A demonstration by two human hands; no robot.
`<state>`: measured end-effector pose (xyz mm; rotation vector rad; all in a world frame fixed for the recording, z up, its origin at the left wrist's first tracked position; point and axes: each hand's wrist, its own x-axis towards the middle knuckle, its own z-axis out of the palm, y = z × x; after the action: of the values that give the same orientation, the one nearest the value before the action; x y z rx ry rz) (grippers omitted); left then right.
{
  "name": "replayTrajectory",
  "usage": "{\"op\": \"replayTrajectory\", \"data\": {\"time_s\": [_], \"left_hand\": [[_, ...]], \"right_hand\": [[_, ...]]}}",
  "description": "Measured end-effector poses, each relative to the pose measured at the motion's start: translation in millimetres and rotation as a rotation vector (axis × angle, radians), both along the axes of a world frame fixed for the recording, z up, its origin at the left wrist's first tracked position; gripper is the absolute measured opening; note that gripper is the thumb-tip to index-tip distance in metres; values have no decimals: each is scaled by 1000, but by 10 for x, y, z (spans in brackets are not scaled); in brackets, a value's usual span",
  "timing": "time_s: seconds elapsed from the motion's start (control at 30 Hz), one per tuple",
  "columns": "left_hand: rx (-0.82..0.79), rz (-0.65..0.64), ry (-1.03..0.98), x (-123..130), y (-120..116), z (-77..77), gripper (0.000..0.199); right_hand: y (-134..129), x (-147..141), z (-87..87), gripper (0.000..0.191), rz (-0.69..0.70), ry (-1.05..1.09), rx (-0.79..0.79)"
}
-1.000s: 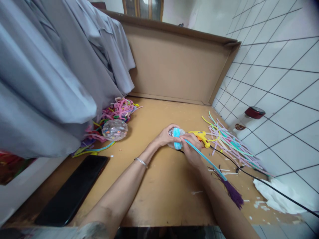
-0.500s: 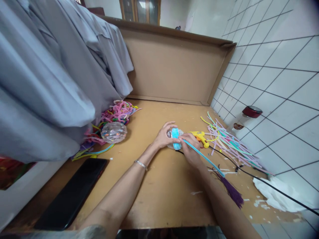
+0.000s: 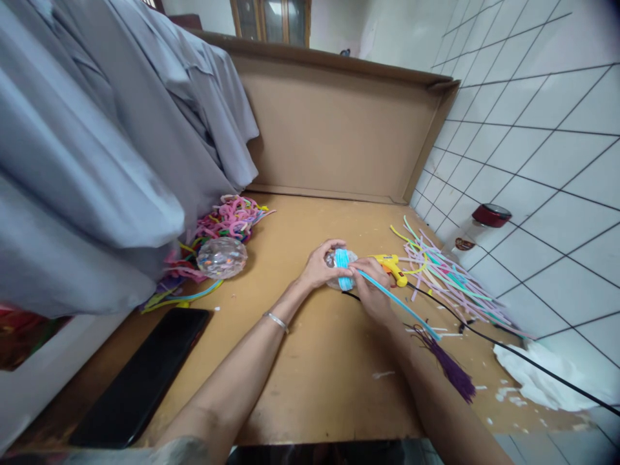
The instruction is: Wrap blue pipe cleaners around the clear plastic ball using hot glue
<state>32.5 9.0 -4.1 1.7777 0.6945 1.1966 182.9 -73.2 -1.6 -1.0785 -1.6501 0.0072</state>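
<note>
My left hand (image 3: 320, 266) is closed around the left side of a clear round plastic ball (image 3: 334, 281) with a band of light blue pipe cleaner (image 3: 343, 259) wrapped about its middle. At the ball's right side, my right hand (image 3: 372, 284) pinches the blue pipe cleaner, whose loose length (image 3: 402, 307) slants down to the right over my wrist. A yellow glue gun (image 3: 394, 270) lies just beyond my right hand, partly hidden by it. Below its black cord rests a purple tassel (image 3: 453, 373).
Pastel pipe cleaners (image 3: 450, 281) spread along the tiled wall near a red-lidded jar (image 3: 472, 232). Crumpled white tissue (image 3: 537, 374) lies at right. On the left are a second clear ball (image 3: 221, 258), a heap of coloured pipe cleaners (image 3: 232, 216) and a black phone (image 3: 143, 378). Cardboard (image 3: 334, 129) stands behind.
Both hands keep nearly the same hold on the ball and the pipe cleaner. Only a very slight shift of the view and hands shows.
</note>
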Motion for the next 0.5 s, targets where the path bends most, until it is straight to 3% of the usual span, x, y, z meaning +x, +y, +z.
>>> {"op": "replayTrajectory", "data": {"time_s": [0.13,0.5], "left_hand": [[-2,-23,-47,8,-3,-4,82],[-55,-62,-136,43,-16,-42,75]], "right_hand": [[5,-8,7,16,9,16,17],[5,-27,-5,16,-9,40,13]]}}
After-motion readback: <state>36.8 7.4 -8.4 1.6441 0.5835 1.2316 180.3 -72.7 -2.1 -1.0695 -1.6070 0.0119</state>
